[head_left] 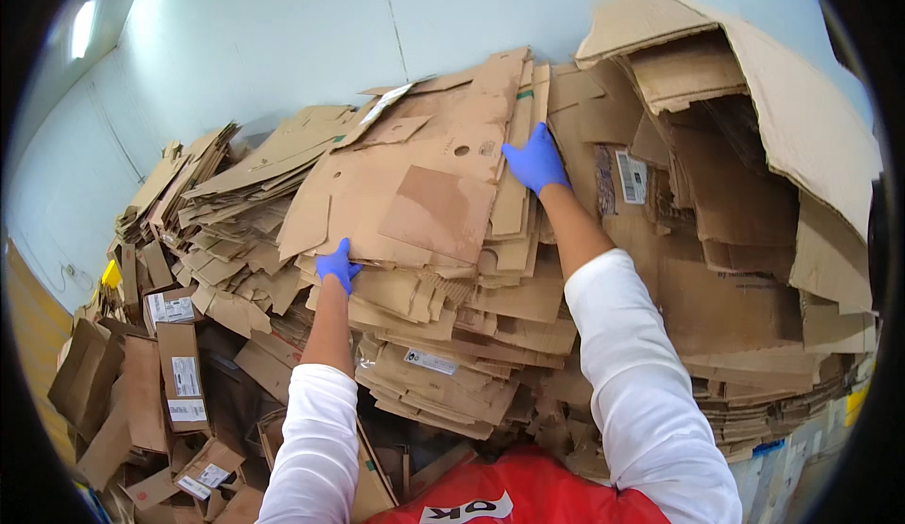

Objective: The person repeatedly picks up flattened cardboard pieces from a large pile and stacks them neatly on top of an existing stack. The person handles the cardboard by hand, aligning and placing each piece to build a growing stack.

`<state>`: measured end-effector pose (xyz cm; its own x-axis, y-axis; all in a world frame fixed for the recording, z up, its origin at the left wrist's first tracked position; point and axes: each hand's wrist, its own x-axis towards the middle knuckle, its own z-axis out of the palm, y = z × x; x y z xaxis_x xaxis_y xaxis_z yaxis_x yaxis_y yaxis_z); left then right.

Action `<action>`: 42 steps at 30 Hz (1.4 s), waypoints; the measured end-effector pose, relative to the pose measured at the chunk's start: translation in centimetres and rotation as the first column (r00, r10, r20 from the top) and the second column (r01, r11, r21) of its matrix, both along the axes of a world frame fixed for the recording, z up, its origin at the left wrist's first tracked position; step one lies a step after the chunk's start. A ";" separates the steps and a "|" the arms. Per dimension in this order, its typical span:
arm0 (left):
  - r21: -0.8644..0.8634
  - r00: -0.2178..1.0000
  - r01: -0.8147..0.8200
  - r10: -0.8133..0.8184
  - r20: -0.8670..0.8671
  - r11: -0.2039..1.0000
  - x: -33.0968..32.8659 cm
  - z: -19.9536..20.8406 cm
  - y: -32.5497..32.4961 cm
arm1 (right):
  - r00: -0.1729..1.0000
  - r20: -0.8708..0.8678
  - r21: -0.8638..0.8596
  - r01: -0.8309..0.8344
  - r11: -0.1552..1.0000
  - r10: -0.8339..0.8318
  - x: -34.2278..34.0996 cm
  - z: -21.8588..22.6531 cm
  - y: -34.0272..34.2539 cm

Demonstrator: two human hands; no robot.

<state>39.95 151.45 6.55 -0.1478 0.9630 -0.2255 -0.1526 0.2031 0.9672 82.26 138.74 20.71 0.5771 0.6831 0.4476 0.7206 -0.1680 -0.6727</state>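
A large flattened cardboard box (368,199) lies tilted on top of a stack of flattened boxes. It has a round hole and a darker square patch. My left hand (337,266), in a blue glove, grips its near edge by the left corner, fingers partly hidden. Farther back, my right hand (537,159), also blue-gloved, lies against the right side of the pile. Its thumb and forefinger are spread over the edges of flattened cardboard there; its other fingers are mostly hidden.
Leaning stacks of flattened cardboard (255,166) continue left along a pale wall (283,34). At right, a big bent cardboard sheet (792,109) overhangs another stack. Loose small boxes (146,392) are heaped at lower left, near a yellow object (111,274).
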 end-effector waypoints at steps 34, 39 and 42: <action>-0.004 0.976 -0.198 0.197 0.096 0.980 1.7 0.4 -0.5 | 0.671 0.742 -0.195 0.187 0.963 0.020 6.6 3.3 0.5; 0.062 0.957 -0.275 0.268 0.109 0.959 2.0 -0.1 -0.3 | 0.830 0.544 -0.275 0.036 0.961 0.124 7.1 2.6 1.5; 0.087 0.920 -0.392 0.388 0.060 0.916 2.6 -0.2 -0.1 | 0.800 0.578 -0.296 0.021 0.955 0.161 7.3 2.5 2.3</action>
